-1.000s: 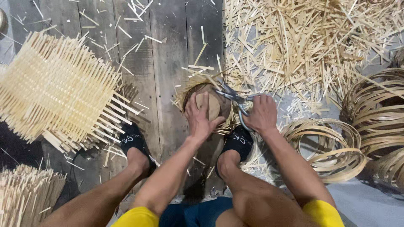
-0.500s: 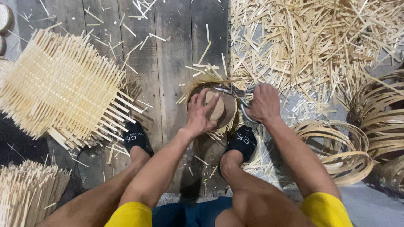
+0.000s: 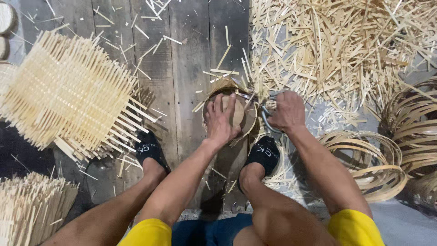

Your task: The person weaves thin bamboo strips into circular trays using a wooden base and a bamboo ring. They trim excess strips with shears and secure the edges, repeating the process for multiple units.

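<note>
Dark wooden floor boards (image 3: pixel 191 82), old and worn, with thin pale sticks dropped all over.

Far left, at the top edge: round wooden discs (image 3: pixel 6 27), partly cut off by the picture. Just beside them: a big flat woven mat (image 3: pixel 68 95) of pale strips, loose ends poking out on every side. Bottom left corner: a bundle of thin sticks (image 3: pixel 32 205), packed close together.

Next, a foot in a black sock (image 3: pixel 149 152), flat on the boards, touching the mat's loose ends.

Middle: a small round basket (image 3: pixel 243 120), half made, sitting on the floor between the two feet and a little in front of them. Left hand (image 3: pixel 221 120) laid flat on top, fingers (image 3: pixel 217 104) spread out and pressing down on the round wooden bottom, not curled around it.

Right beside it: right hand (image 3: pixel 287 111), fingers closed tight around metal shears (image 3: pixel 266 119), blades pointing at the basket's rim. Below, the other foot in a black sock (image 3: pixel 265 152), resting near the basket.

Top right: a big messy pile of cut strips (image 3: pixel 341 45), spread wide over the floor.

Far right: thin round hoops (image 3: pixel 364 159) lying on the floor, and past them a stack of bent strips (image 3: pixel 414 127) coiled into rings.

Bottom edge: bare knees and yellow shorts (image 3: pixel 150 232).
</note>
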